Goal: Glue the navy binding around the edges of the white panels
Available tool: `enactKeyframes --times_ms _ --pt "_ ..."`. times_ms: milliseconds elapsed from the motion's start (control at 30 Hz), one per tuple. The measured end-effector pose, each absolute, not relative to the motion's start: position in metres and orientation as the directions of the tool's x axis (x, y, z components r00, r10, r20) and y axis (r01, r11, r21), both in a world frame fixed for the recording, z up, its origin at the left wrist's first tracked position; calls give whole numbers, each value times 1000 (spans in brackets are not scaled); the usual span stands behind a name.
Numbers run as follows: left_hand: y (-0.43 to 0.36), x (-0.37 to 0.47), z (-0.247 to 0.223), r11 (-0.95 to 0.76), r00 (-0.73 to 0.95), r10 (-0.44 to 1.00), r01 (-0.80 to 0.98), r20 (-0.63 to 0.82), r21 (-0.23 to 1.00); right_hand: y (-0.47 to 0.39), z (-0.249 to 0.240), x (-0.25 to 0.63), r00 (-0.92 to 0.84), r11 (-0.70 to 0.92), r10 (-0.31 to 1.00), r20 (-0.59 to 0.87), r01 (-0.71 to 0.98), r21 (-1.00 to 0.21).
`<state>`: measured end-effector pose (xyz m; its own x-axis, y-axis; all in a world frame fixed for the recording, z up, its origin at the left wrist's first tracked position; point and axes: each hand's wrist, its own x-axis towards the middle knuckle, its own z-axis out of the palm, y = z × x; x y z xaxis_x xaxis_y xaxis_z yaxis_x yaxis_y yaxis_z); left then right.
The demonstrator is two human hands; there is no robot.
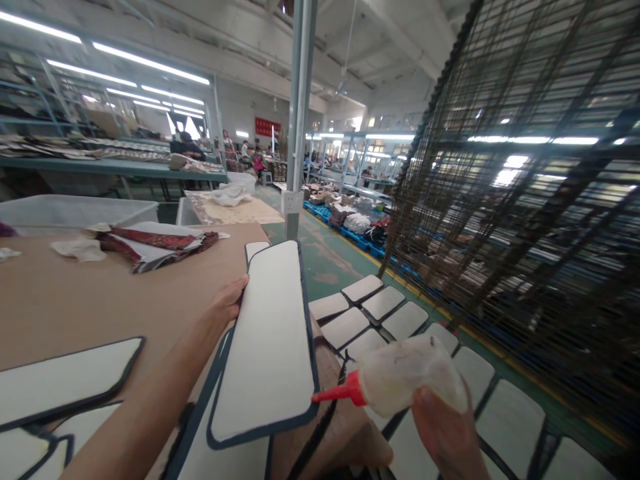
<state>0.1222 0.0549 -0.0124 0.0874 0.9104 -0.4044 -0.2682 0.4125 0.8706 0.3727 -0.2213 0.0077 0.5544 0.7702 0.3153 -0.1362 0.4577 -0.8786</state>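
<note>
Here the left grip (pixel 231 300) is clasping the upper left edge of a dark-bordered white panel (pixel 270 340), and that held panel is standing tilted at the near edge of the desk (pixel 160 300). Over to the held panel's right, the right grip (pixel 445 427) is wrapping around a cloudy squeeze bottle (pixel 395 377), thumb pressing on its side. The bottle is lying nearly level, and its red nozzle (pixel 356 388) is pointing straight at the held panel's lower right corner, the tip meeting the dark border; whether it is actually touching, I cannot tell.

Another white panel (pixel 230 460) is peeking out beneath the held panel. Left of it, more dark-edged panels (pixel 70 377) are overlapping on the desk, while a bundle of red-patterned fabric (pixel 160 243) is lying farther back on that side. To the held panel's right, rows of white panels (pixel 407 320) are spreading out, with a tall wire-mesh rack (pixel 500 167) leaning beyond them. Directly behind the held panel, a metal pillar (pixel 296 133) is rising, carrying a white socket box (pixel 291 202).
</note>
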Motion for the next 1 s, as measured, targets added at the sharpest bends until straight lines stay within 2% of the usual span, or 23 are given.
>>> enactKeyframes --times_ms 133,333,600,767,1000 --pt "56 120 -15 391 36 916 -294 -399 872 -222 4 372 553 458 793 257 -262 -849" --pt "53 125 -12 386 45 919 -301 -391 872 -196 26 385 599 568 728 334 -254 -783" --pt "46 132 -6 419 101 906 -348 -410 839 -188 28 387 466 512 801 375 -209 -833" --pt "43 133 -3 429 115 902 -343 -416 836 -196 27 387 345 469 860 376 -244 -849" --pt "40 134 -1 453 156 891 -326 -426 830 -191 33 388 306 482 862 404 -250 -840"
